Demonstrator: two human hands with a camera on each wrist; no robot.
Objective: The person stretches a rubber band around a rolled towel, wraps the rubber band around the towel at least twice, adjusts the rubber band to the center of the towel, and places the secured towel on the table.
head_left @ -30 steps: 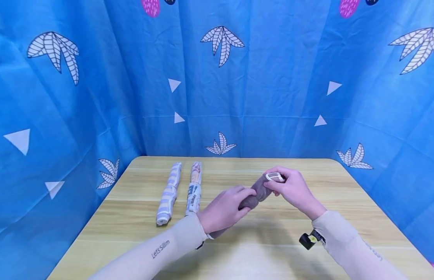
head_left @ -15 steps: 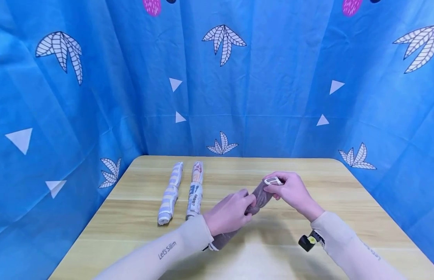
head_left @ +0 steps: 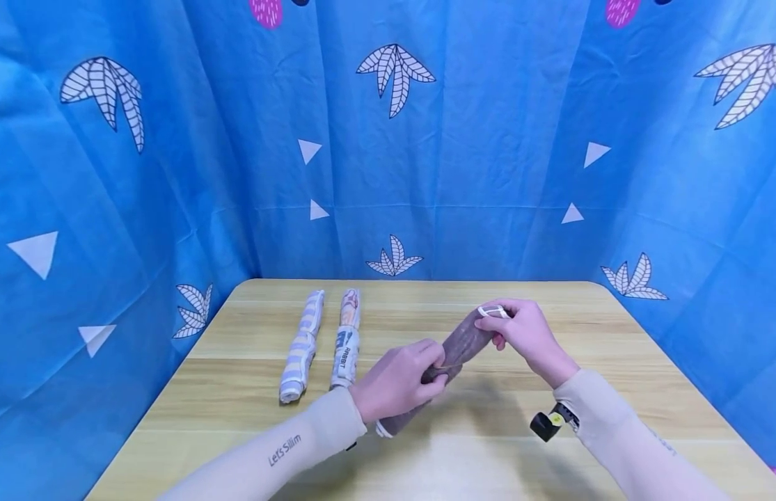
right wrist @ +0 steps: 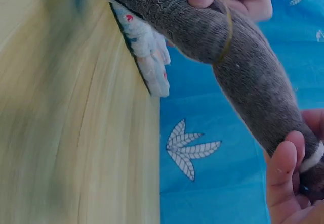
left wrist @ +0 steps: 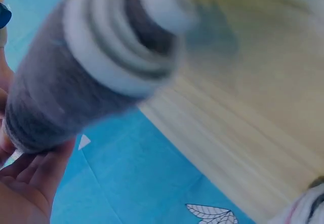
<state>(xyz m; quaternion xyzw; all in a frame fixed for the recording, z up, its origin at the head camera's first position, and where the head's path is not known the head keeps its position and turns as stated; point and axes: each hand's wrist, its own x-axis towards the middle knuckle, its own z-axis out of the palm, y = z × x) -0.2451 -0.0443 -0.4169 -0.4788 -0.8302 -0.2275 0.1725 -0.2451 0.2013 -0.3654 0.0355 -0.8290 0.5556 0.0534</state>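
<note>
A rolled grey-brown towel (head_left: 464, 342) with white edging is held above the table, slanting up to the right. My left hand (head_left: 397, 379) grips it around the middle, and its lower end sticks out under that hand. At the upper end, my right hand (head_left: 530, 335) pinches the towel by its white-edged tip. A thin yellowish rubber band (right wrist: 228, 36) circles the roll near its middle in the right wrist view, close to the left hand's thumb. The left wrist view shows the coiled white-edged end of the towel (left wrist: 55, 82) close to the camera.
Two rolled towels lie side by side on the left of the wooden table (head_left: 237, 445): one striped lilac and white (head_left: 302, 348), the other white with printed lettering (head_left: 346, 348). A blue patterned curtain (head_left: 488, 139) surrounds the table's back and sides.
My left hand has shifted slightly down and left along the rolled towel, so more of its upper part shows. The right hand has risen a little, keeping its end.
</note>
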